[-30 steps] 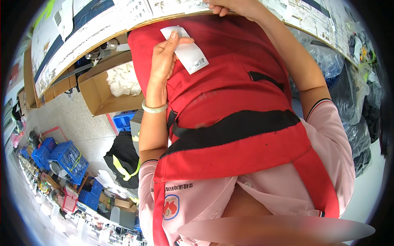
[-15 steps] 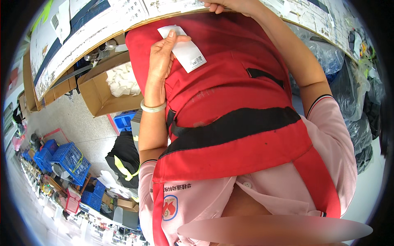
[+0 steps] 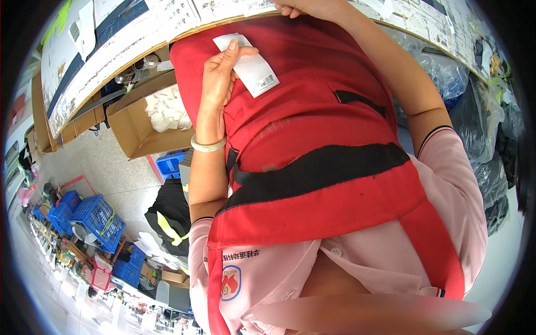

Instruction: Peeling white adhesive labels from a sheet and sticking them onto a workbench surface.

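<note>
a red apron (image 3: 307, 128) fills the middle. beyond the apron's far end runs a scuffed white surface (image 3: 123, 50), its brown edge bowing past the apron on both sides. grey floor (image 3: 111, 162) shows to the apron's left. plastic bags (image 3: 474, 123) crowd the apron's right side, under the surface's edge. an open cardboard box (image 3: 131, 128) holding cream pieces (image 3: 167, 109) sits just left of the apron; a blue crate (image 3: 97, 220) stands farther left. the right hand (image 3: 312, 6) is at the surface's edge, just beyond the apron, fingers curled; the top of the view cuts it off, so whether it grips anything cannot be told. the left hand (image 3: 219, 78), over the apron's far left part, pinches a white paper slip (image 3: 254, 72) between thumb and fingers. the slip slants over the apron, barcoded end jutting free; red cloth shows between its other end and the surface's edge.
</note>
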`<action>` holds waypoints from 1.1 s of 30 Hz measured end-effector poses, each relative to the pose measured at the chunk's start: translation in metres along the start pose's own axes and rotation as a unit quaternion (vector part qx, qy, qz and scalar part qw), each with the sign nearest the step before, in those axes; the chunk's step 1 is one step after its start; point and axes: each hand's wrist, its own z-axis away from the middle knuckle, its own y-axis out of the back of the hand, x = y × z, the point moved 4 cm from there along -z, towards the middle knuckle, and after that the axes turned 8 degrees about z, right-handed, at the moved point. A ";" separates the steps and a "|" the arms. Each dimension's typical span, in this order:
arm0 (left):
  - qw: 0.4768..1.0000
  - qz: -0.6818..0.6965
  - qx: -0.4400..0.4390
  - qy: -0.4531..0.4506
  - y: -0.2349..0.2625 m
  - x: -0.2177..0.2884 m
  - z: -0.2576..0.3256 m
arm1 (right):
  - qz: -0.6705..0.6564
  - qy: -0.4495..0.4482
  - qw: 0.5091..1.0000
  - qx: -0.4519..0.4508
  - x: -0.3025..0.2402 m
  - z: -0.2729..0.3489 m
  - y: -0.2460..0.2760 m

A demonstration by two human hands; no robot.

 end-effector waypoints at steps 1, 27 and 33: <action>1.000 -0.001 -0.002 -0.002 0.000 0.001 0.000 | 0.000 0.001 1.000 0.000 -0.001 0.000 -0.002; 0.998 -0.041 -0.048 0.008 -0.002 -0.003 0.005 | 0.368 -0.167 0.845 0.350 0.061 0.088 0.130; 0.999 0.007 -0.052 0.006 -0.002 -0.002 0.002 | 0.255 0.173 0.943 0.128 0.010 0.071 -0.003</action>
